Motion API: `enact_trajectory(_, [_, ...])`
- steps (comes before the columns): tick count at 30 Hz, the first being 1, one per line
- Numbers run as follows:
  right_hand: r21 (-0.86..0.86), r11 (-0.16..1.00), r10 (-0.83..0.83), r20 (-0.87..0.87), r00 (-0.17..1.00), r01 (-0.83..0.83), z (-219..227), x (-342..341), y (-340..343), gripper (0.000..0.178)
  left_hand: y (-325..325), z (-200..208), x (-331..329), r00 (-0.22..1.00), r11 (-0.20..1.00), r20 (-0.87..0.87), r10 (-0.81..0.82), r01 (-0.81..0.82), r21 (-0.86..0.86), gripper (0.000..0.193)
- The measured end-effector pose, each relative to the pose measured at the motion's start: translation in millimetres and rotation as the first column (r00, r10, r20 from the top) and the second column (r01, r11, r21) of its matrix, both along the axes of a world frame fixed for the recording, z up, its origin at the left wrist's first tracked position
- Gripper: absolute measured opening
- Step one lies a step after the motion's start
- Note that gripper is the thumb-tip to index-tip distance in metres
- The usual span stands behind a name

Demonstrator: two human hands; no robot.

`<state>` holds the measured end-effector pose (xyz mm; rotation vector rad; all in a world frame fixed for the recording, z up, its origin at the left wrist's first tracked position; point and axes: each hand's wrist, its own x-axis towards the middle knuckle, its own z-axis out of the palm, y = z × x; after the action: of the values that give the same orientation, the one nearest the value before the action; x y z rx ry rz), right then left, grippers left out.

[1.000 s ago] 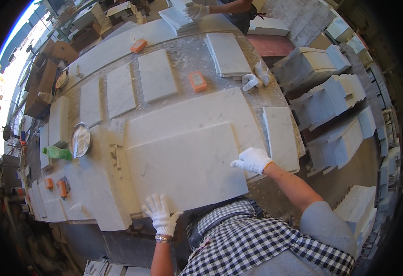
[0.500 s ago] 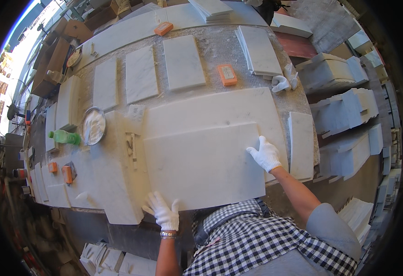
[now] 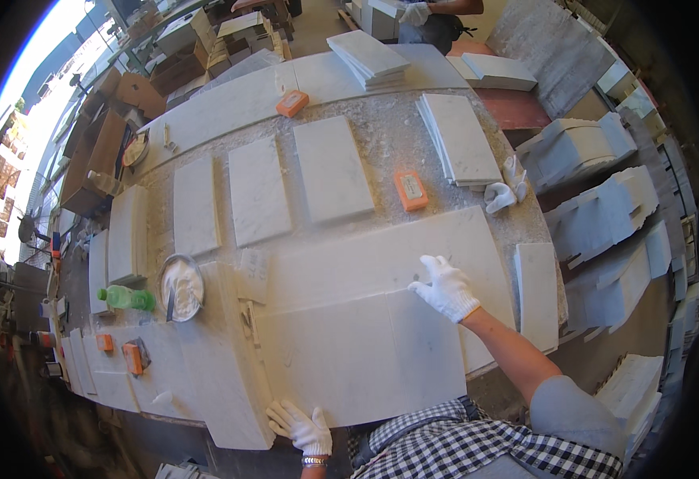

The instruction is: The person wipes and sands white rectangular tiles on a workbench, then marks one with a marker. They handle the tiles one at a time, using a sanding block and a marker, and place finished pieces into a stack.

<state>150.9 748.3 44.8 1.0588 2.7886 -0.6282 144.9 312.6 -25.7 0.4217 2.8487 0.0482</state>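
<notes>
A flat white marble slab (image 3: 349, 359) lies in front of me, overlapping a larger white slab (image 3: 481, 239) behind it. My left hand (image 3: 301, 427), in a white knit glove, is at the front slab's near left corner, fingers spread. My right hand (image 3: 445, 291), gloved too, is over the slab's far right edge with its fingers apart. Whether its palm touches the stone I cannot tell. Left of the slab are a narrow metal tool (image 3: 249, 323), a stack of long slabs (image 3: 221, 359) and a round bowl of white paste (image 3: 182, 287) with a spatula (image 3: 170, 304).
Several pale tiles (image 3: 333, 168) lie across the dusty table. Orange blocks (image 3: 411, 191) and a green bottle (image 3: 126, 298) stand among them. Stacked slabs (image 3: 461, 140) and crumpled gloves (image 3: 499, 195) are at the right. Another person's gloved hand (image 3: 415, 13) shows at the far edge.
The view has tilted up, so the table appears lower. My right hand has moved from the front slab's right edge to its far edge. My left hand stays by the near left corner.
</notes>
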Motion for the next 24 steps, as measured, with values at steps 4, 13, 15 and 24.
enact_trajectory(4, [0.113,0.991,0.087,-0.19,0.978,-0.066,-20.4,-113.0,20.1,0.074,-2.8,-7.8,2.8,0.999,0.998,-0.028,0.044,-0.042,0.054,0.093])
enact_trajectory(13, [-0.014,0.998,0.059,0.014,0.998,-0.059,-8.2,-212.6,57.9,0.088,-2.9,-8.7,5.3,0.999,1.0,-0.034,0.004,-0.005,-0.026,0.091])
enact_trajectory(15, [-0.057,0.997,0.043,-0.078,0.996,-0.047,-8.4,-208.2,63.5,0.089,-1.2,-7.4,5.3,0.999,1.0,-0.043,0.006,-0.006,-0.01,0.091])
enact_trajectory(24, [-0.672,0.735,-0.25,-0.144,0.957,0.091,-26.6,-211.0,100.1,0.069,-3.5,-10.3,5.1,1.0,1.0,0.014,0.027,-0.027,-0.01,0.091])
